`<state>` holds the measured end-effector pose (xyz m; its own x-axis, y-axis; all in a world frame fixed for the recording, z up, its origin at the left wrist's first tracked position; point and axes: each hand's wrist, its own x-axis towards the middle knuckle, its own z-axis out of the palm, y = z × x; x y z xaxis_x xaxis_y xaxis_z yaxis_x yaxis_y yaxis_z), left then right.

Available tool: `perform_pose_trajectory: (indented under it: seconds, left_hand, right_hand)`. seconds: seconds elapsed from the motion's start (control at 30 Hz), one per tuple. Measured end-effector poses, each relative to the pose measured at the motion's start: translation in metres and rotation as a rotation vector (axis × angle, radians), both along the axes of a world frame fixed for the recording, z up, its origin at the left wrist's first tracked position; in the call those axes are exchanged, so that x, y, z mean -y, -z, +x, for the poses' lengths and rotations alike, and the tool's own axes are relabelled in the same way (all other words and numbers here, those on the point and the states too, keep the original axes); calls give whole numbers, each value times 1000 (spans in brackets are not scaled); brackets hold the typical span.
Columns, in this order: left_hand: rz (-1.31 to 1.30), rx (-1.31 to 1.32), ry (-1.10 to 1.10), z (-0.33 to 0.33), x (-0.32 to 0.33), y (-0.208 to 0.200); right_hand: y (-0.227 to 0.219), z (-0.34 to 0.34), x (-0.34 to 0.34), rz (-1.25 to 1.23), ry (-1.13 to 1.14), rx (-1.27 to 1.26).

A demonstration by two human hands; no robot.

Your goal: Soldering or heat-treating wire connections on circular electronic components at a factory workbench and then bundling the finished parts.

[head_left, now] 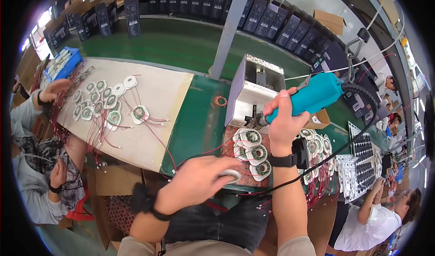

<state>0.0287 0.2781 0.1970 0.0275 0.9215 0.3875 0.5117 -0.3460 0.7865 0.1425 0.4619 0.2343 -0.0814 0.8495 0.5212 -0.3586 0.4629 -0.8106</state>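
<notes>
My right hand (286,127) is wrapped round a teal electric screwdriver (317,93). Its nose points left, close to the front of a white metal box (258,93) with a dark mechanism inside, probably a screw feeder. In my left hand (192,181), a round white part (233,176) is pinched between thumb and fingers; its far side is hidden. Just beyond that hand, several white round parts with green ring boards (258,154) lie on a reddish-brown board (244,178). Thin red wires trail from them.
More wired round parts are heaped to the right (315,149) and spread on a beige sheet (158,88) to the left. A black coiled cable (371,106) runs from the screwdriver. Co-workers sit at both sides. Dark boxes (190,0) line the back; trays (360,142) stand far right.
</notes>
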Motion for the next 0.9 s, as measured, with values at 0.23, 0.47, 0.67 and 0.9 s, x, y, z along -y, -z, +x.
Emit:
perform_pose_trajectory:
  seconds: [0.23, 0.47, 0.67, 0.9]
  left_hand:
    - [281, -204, -207, 30, -14, 21]
    - [303, -352, -222, 33, 9, 32]
    - [320, -335, -190, 31, 8, 34]
    - [313, -293, -174, 30, 8, 32]
  right_hand:
    - [-9, 38, 73, -107, -86, -88]
    - [-1, 48, 104, -160, -178, -104]
    - [9, 46, 109, -139, -158, 57]
    - [16, 46, 109, -145, -143, 111]
